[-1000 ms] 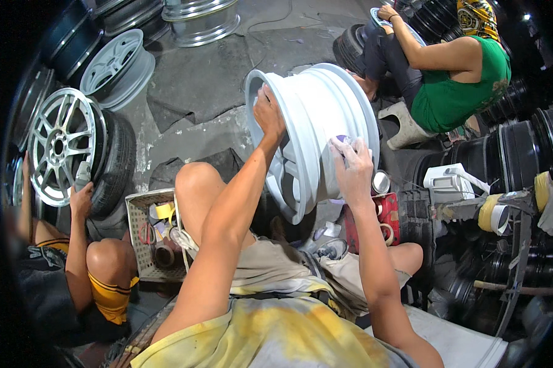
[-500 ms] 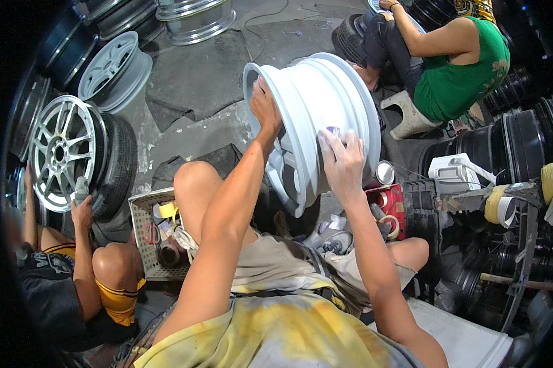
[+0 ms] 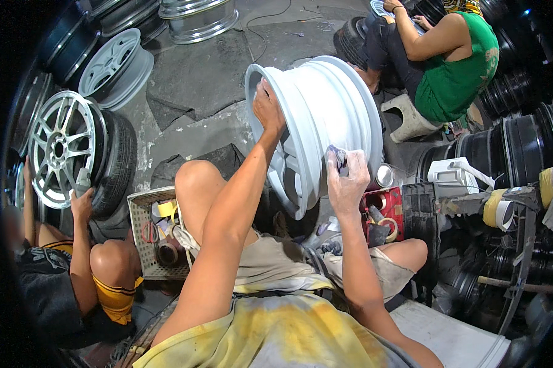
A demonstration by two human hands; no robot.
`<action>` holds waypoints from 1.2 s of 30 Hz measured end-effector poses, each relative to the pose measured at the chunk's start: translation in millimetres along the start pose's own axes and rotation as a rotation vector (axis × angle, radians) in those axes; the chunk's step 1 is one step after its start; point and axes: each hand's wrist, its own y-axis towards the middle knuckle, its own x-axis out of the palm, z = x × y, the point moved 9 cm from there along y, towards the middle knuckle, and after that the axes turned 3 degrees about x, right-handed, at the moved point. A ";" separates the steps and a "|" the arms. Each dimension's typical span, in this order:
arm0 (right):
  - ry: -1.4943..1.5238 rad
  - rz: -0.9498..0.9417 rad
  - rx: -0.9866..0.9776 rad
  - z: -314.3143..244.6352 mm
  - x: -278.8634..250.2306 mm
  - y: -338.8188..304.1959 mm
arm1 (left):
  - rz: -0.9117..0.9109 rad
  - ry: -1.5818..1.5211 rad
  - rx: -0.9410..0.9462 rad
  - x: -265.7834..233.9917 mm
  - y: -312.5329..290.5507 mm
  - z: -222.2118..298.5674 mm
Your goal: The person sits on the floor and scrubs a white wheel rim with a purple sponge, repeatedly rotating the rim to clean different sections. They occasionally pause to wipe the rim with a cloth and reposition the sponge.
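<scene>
A pale grey-white wheel rim (image 3: 316,92) stands tilted in front of me, its barrel turned to the right and its spoked face to the left. My left hand (image 3: 269,109) is closed over the rim's left edge, with some fingertips hidden inside. Against the lower right of the barrel, my right hand (image 3: 349,179) pinches a small folded piece of purple sandpaper (image 3: 334,151). Whitish dust coats the fingers of that hand.
At left, a person holds a tool by a silver spoked wheel (image 3: 60,147). A basket (image 3: 160,273) with tape and scissors stands by my left knee; a red crate (image 3: 394,202) of tape rolls by my right. A co-worker in green (image 3: 451,73) sits at far right.
My right hand has slid down the barrel toward me with the sandpaper. My left hand keeps its hold, and the rim has barely shifted.
</scene>
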 end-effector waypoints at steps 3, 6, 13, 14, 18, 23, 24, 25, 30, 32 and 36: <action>-0.036 0.011 -0.069 -6.2 12.4 20.2 | -0.011 -0.042 0.011 3.5 -0.4 -1.7; -0.038 -0.038 -0.032 -7.4 16.9 36.8 | -0.061 -0.068 -0.036 4.4 -0.4 2.6; -0.062 -0.010 -0.010 -3.3 17.2 38.1 | 0.001 -0.034 0.017 0.2 -1.9 5.6; -0.066 -0.013 -0.027 -8.8 18.8 48.0 | -0.015 -0.024 0.004 1.7 -3.9 5.5; -0.020 -0.051 0.062 2.9 6.3 17.6 | -0.049 -0.024 -0.051 1.4 -3.0 3.0; -0.083 -0.008 -0.003 -8.3 14.7 42.4 | -0.033 -0.046 0.005 0.8 -4.9 3.8; -0.066 -0.006 -0.009 -8.8 14.1 42.8 | -0.035 -0.050 -0.007 1.1 -2.1 5.9; -0.048 -0.005 -0.016 -8.7 12.6 40.1 | -0.048 -0.049 -0.019 1.2 -2.8 7.6; -0.041 -0.069 0.010 -2.6 4.9 27.4 | 0.014 -0.037 0.076 -4.9 -7.5 16.9; -0.067 -0.067 -0.016 -9.5 16.6 52.8 | -0.034 -0.069 0.025 -1.9 -9.7 14.2; -0.085 -0.119 -0.038 -10.2 15.9 55.9 | -0.060 -0.048 -0.018 -1.2 -8.8 13.1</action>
